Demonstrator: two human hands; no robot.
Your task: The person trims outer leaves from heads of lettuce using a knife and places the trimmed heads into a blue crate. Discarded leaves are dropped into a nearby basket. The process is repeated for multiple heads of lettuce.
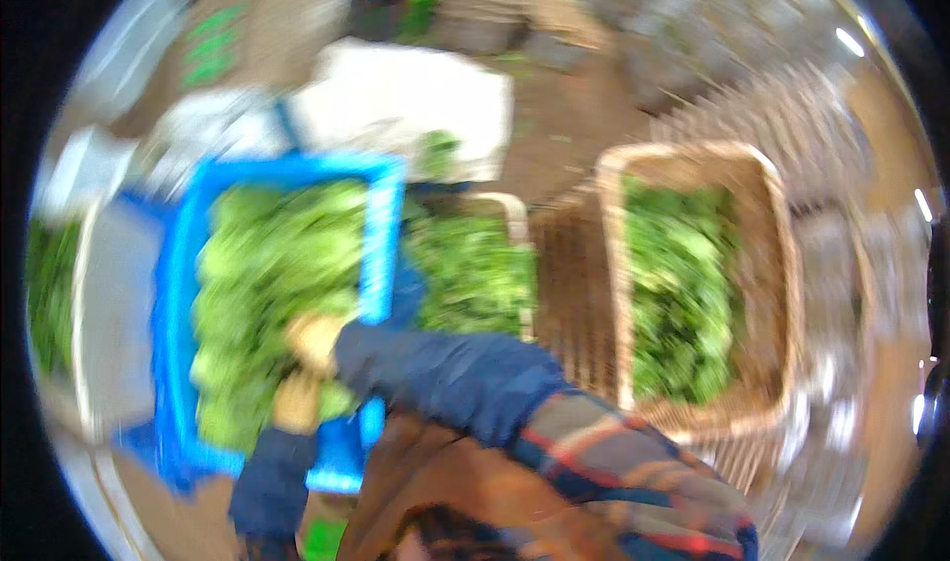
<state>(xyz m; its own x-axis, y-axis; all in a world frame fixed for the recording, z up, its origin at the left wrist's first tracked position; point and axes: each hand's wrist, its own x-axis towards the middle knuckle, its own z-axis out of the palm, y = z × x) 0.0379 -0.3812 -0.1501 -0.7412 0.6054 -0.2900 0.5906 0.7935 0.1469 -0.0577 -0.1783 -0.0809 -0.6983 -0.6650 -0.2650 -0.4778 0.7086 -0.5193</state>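
Observation:
A blue plastic crate (382,227) stands before me, filled with light green leafy vegetables (274,257). Both of my hands are inside it, near its lower right corner. My right hand (318,342) reaches in over the right rim and rests on or among the leaves. Just below it, close to touching, is my left hand (297,404), also at the greens. Motion blur hides the fingers, so whether either hand grips a leaf cannot be made out. At the near right corner, some of the crate's blue inside shows.
To the right stands a tan slatted crate (788,294) part-filled with darker greens (679,294). Between the crates is another container of greens (471,279). A white box or sack (415,93) lies beyond. Stacked crates (772,123) line the right; a white-rimmed bin (83,316) stands left.

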